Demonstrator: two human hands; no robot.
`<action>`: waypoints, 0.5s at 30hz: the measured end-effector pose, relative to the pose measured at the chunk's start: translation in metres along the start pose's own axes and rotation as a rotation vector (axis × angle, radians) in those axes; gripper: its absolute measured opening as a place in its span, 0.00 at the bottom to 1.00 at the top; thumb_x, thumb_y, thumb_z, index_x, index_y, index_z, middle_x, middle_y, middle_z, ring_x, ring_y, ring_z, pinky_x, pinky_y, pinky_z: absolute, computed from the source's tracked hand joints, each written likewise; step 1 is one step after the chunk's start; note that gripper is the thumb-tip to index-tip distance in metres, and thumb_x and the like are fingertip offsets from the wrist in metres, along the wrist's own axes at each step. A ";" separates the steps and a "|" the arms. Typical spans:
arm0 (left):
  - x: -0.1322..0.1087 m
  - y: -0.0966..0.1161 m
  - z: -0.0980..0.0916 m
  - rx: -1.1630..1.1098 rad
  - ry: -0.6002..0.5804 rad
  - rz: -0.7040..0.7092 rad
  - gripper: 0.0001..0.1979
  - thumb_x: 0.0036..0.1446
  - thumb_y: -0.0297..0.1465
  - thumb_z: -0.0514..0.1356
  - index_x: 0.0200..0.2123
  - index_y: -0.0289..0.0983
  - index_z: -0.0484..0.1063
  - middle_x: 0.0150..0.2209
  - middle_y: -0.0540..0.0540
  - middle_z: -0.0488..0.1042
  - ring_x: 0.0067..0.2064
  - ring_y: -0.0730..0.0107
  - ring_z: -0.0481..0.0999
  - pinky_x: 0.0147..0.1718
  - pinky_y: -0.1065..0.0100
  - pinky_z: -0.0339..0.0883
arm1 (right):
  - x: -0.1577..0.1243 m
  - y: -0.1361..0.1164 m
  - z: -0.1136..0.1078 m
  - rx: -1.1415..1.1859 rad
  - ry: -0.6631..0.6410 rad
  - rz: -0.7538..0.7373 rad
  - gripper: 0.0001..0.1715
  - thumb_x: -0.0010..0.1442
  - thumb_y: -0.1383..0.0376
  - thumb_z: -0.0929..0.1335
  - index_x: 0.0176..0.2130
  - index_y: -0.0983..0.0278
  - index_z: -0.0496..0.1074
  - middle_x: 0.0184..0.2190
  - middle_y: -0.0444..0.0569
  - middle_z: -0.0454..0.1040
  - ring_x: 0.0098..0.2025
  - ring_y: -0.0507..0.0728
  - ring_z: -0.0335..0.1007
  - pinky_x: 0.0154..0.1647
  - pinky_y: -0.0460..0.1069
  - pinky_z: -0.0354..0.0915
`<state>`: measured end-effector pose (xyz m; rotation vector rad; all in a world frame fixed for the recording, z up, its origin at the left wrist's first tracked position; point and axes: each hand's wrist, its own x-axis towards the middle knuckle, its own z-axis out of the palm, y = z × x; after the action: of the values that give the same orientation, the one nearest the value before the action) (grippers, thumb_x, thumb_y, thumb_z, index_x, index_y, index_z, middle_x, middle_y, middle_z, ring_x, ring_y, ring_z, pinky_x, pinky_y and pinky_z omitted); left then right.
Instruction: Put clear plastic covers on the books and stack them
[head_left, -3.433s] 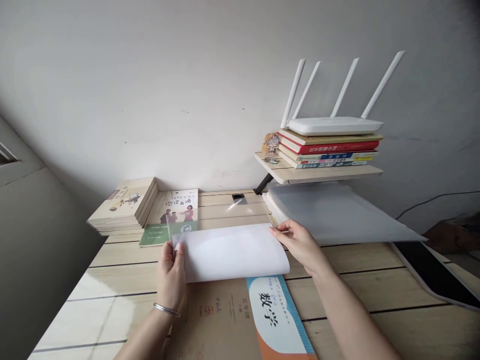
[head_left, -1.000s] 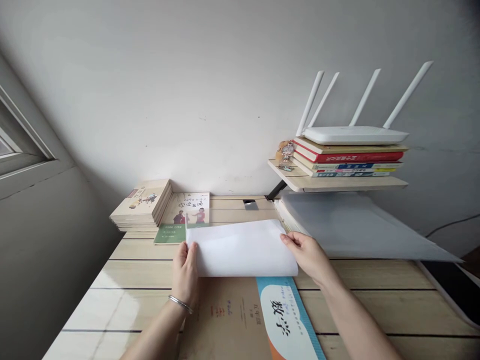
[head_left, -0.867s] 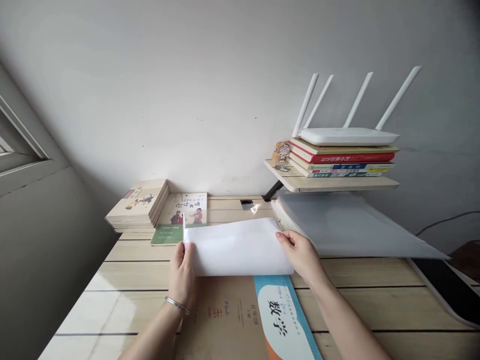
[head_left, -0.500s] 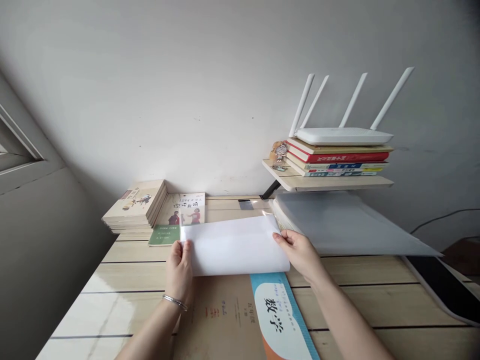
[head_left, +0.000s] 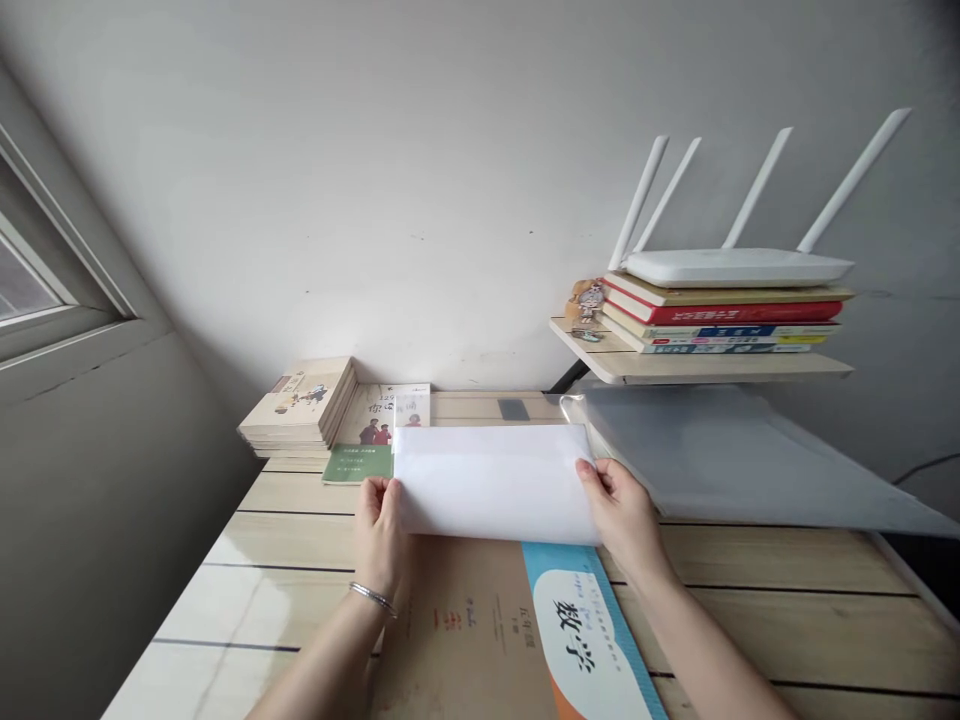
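A white paper sheet (head_left: 495,485), with clear plastic film showing along its upper corners, is held up between both hands. My left hand (head_left: 381,530), a bracelet on its wrist, pinches the left edge. At the right edge my right hand (head_left: 619,505) is closed, thumb on the front and fingers behind. Below the sheet lies a textbook (head_left: 480,630) with a brown, blue and white cover, large characters running sideways. The sheet hides its far end.
A stack of books (head_left: 296,405) and a thin green-and-white book (head_left: 360,463) lie at the back left. Clear plastic sheets (head_left: 720,450) are piled at the right, below a small shelf (head_left: 720,368) carrying books (head_left: 720,315) and a white router (head_left: 739,266).
My view has turned slightly, shifting the scene. The white sheet looks more level and flatter at its top edge. Both hands keep their hold on its sides.
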<state>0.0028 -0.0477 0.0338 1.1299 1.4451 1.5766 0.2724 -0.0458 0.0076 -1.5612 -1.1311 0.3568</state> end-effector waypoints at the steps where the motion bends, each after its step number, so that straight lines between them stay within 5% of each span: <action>1: 0.000 0.000 0.000 -0.007 -0.015 -0.010 0.16 0.50 0.45 0.55 0.23 0.38 0.59 0.22 0.54 0.56 0.26 0.73 0.56 0.24 0.73 0.53 | 0.000 -0.001 -0.001 0.013 -0.004 0.016 0.22 0.53 0.46 0.63 0.26 0.63 0.64 0.19 0.44 0.64 0.23 0.53 0.57 0.22 0.46 0.53; 8: 0.004 -0.011 0.003 0.029 0.008 0.020 0.18 0.51 0.47 0.55 0.24 0.38 0.61 0.22 0.53 0.59 0.26 0.72 0.58 0.26 0.71 0.53 | -0.003 -0.015 -0.004 0.276 -0.078 0.185 0.23 0.46 0.47 0.67 0.25 0.64 0.66 0.19 0.42 0.64 0.22 0.51 0.56 0.20 0.45 0.53; 15: 0.005 -0.013 0.001 0.018 -0.013 0.018 0.17 0.52 0.45 0.55 0.24 0.38 0.60 0.22 0.55 0.57 0.26 0.74 0.56 0.26 0.72 0.53 | -0.003 -0.008 -0.001 0.205 -0.073 0.174 0.24 0.47 0.47 0.67 0.21 0.63 0.61 0.16 0.39 0.57 0.20 0.49 0.50 0.19 0.45 0.48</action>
<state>0.0008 -0.0414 0.0221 1.1647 1.4475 1.5686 0.2682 -0.0495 0.0143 -1.4774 -0.9827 0.6315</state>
